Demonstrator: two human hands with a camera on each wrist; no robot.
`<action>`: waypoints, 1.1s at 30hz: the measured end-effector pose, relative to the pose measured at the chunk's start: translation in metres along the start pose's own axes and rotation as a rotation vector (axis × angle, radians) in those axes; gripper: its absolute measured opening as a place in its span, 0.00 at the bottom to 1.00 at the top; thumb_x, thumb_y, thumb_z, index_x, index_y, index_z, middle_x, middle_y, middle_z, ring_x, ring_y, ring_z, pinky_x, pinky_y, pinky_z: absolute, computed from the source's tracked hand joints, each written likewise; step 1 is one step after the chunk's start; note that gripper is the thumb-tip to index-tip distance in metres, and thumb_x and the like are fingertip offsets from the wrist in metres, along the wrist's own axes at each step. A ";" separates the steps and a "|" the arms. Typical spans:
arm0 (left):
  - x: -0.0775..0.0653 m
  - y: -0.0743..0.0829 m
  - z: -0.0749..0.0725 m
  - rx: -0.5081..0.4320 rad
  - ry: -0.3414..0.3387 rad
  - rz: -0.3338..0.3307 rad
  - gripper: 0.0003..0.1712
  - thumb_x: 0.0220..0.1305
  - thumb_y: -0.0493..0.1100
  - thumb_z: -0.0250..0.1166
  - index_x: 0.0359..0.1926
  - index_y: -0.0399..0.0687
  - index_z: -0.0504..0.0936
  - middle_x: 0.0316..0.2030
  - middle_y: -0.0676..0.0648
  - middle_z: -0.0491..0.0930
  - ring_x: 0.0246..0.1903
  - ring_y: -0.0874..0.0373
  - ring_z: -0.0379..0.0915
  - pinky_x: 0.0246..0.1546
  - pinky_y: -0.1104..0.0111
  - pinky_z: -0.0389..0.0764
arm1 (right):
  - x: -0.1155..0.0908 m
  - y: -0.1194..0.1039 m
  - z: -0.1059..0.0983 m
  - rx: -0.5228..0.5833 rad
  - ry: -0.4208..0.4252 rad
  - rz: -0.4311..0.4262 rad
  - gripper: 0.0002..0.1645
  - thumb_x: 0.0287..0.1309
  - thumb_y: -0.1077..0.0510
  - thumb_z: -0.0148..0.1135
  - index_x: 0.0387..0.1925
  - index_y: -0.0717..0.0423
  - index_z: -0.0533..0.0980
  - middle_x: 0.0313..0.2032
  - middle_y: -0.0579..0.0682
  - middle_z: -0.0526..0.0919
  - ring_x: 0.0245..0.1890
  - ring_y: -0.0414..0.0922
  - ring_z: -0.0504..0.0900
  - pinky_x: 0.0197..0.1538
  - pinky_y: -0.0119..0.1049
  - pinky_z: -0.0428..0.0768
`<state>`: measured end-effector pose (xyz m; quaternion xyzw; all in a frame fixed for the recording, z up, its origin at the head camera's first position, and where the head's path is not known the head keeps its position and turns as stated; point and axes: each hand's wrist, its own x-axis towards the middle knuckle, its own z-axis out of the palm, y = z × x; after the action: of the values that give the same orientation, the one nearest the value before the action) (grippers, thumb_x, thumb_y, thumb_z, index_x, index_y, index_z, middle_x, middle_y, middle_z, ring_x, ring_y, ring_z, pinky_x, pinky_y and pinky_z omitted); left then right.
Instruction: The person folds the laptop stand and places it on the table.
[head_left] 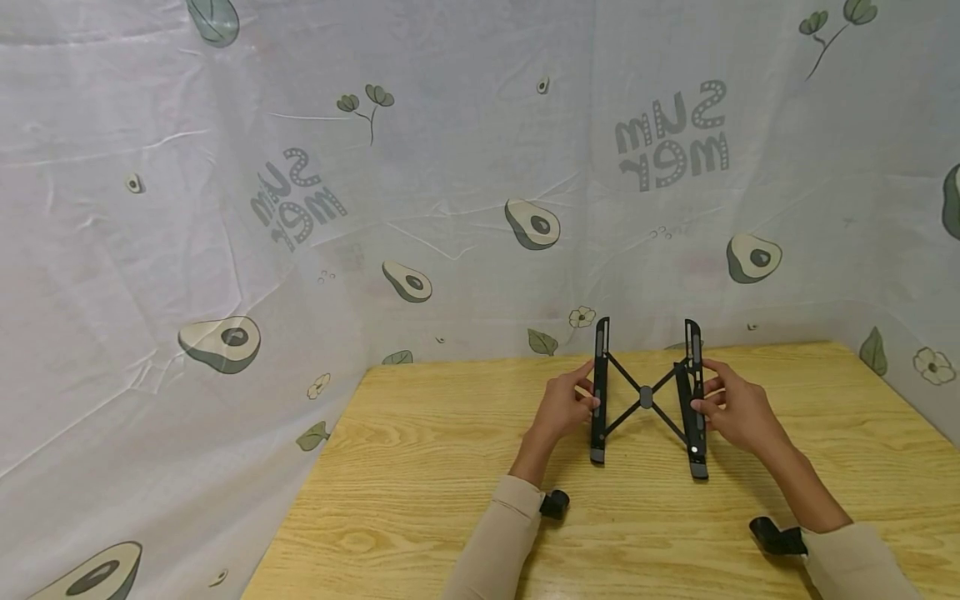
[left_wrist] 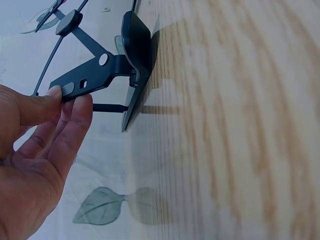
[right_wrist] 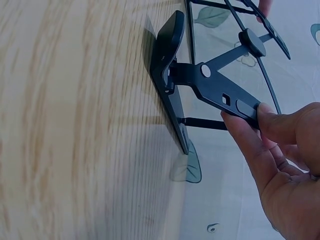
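A black folding laptop stand stands unfolded on the wooden table, its crossed bars spread into an X between two long side rails. My left hand pinches the left rail between thumb and fingers. On the opposite side, my right hand grips the right rail the same way. Up close in the left wrist view, the left thumb lies against a grey pad on the rail. The right wrist view shows the raised upper rail angled above the base rail, with a thin strut between them.
The light wooden table carries the stand near its back edge. Behind and beside it hangs a pale sheet printed with avocados and leaves. Black wrist mounts stick out from the beige sleeves.
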<state>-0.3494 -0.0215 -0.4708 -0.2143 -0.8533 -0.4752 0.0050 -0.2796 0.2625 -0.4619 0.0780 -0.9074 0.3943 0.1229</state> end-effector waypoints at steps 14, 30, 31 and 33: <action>0.000 0.000 0.001 -0.003 -0.008 -0.001 0.41 0.73 0.29 0.67 0.82 0.53 0.67 0.48 0.41 0.87 0.28 0.67 0.81 0.27 0.74 0.84 | 0.000 -0.001 0.002 0.002 0.003 -0.002 0.43 0.70 0.69 0.67 0.79 0.75 0.57 0.51 0.74 0.79 0.41 0.60 0.89 0.30 0.37 0.89; -0.001 0.002 0.001 0.010 -0.019 0.002 0.41 0.74 0.29 0.67 0.82 0.51 0.66 0.50 0.40 0.87 0.29 0.67 0.82 0.27 0.75 0.83 | 0.001 -0.002 0.004 0.011 -0.004 0.010 0.44 0.70 0.68 0.67 0.79 0.73 0.56 0.52 0.74 0.79 0.42 0.61 0.89 0.31 0.40 0.90; -0.001 0.002 0.002 0.011 -0.018 0.001 0.41 0.73 0.29 0.67 0.82 0.52 0.66 0.50 0.40 0.87 0.29 0.66 0.82 0.27 0.75 0.83 | 0.001 -0.002 0.004 0.012 -0.004 0.012 0.44 0.70 0.68 0.67 0.80 0.73 0.56 0.52 0.74 0.79 0.42 0.61 0.89 0.31 0.41 0.90; -0.001 0.002 0.002 0.010 -0.017 0.000 0.41 0.73 0.29 0.67 0.82 0.53 0.66 0.49 0.40 0.87 0.29 0.66 0.82 0.27 0.74 0.84 | 0.001 -0.003 0.004 0.013 -0.003 0.012 0.44 0.70 0.69 0.67 0.80 0.73 0.56 0.52 0.74 0.79 0.42 0.61 0.89 0.31 0.41 0.90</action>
<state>-0.3473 -0.0193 -0.4707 -0.2185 -0.8558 -0.4690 -0.0011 -0.2802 0.2577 -0.4628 0.0739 -0.9055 0.4007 0.1188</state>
